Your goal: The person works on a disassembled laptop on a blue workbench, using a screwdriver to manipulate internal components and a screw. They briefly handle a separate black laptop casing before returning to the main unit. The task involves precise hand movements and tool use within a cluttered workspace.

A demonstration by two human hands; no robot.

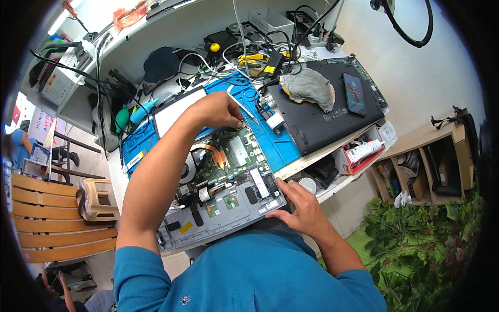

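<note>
An opened laptop base [238, 209], with green circuit boards, a copper heat pipe [210, 152] and a round fan [185, 171], lies tilted at the desk's front, partly over a blue work mat [282, 151]. Reaching over it, my left hand [222, 112] has its fingers bent and pressed together at the board's upper right edge; whatever they pinch is hidden. My forearm covers part of the laptop's left side. My right hand [299, 208] grips the lower right corner, thumb along the front edge and fingers on the side.
A black laptop [327, 136] lies to the right, bearing a grey cloth [306, 88] and a phone [354, 94]. Cables [205, 65] and tools crowd the back. A wooden chair [62, 218] is left, a low shelf [444, 166] right; another person [70, 296] is at lower left.
</note>
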